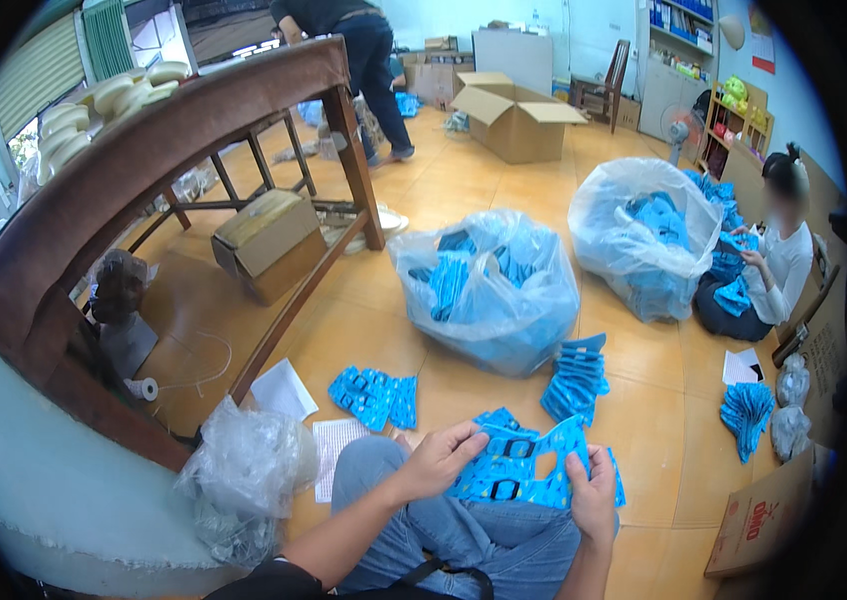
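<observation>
Over my lap I hold a flat blue printed piece with dark-framed rectangles and a notched opening. Thumb and fingers of my left hand pinch its upper left edge. My right hand grips the right edge, thumb on the face. I cannot tell whether it is card or fabric, or one layer or several. Similar blue pieces lie on the floor to the left, beyond my knee. A fanned stack of blue pieces stands just beyond my right hand.
Two clear plastic bags, a nearer one and a farther one, hold more blue pieces. At right sits a co-worker handling blue pieces. A brown-framed table, crumpled plastic and a carton flank me. Another person stands far back.
</observation>
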Demonstrator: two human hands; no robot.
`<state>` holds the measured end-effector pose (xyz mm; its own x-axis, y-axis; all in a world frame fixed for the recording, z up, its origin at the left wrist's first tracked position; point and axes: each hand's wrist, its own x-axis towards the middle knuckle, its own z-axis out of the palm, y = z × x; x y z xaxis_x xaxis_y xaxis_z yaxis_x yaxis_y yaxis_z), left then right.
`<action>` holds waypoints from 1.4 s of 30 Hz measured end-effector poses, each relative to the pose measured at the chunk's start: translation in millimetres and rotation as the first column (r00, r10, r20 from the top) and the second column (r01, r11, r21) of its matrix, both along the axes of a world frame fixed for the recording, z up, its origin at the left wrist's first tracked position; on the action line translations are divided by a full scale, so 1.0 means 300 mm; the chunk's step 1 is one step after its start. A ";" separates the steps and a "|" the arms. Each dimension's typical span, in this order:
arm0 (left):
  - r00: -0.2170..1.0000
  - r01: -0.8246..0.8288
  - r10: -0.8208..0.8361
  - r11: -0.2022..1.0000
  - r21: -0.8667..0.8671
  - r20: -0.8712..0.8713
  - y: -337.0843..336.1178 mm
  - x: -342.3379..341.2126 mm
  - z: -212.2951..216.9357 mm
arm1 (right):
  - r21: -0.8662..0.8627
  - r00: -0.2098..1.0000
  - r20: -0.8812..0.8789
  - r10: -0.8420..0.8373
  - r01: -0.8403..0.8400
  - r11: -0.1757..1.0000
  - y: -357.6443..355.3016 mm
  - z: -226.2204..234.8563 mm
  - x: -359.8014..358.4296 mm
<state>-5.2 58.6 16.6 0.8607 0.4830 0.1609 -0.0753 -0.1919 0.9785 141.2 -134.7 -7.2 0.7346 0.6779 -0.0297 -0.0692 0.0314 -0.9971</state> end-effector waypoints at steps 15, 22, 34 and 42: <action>0.977 -0.215 0.213 0.965 0.150 0.026 -0.026 0.022 0.014 | 0.148 0.993 0.012 -0.118 0.115 0.982 0.035 0.050 -0.035; 0.969 -0.244 0.242 0.969 0.049 0.040 -0.018 0.032 0.005 | 0.087 0.781 0.513 -0.356 0.365 0.927 0.052 0.079 -0.077; 0.964 -0.265 0.262 0.950 0.167 0.036 -0.029 0.018 0.020 | 0.124 0.884 0.361 -0.298 0.271 0.955 0.036 0.075 -0.070; 0.964 -0.258 0.245 0.955 0.144 0.100 -0.045 0.026 0.049 | 0.163 0.959 0.163 -0.233 0.207 0.965 0.018 0.075 -0.072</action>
<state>2.6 45.1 31.4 0.6960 0.6456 0.3142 -0.0820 -0.3632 0.9281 119.5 -129.2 15.5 0.8504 0.4860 0.2016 0.1350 0.1687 -0.9764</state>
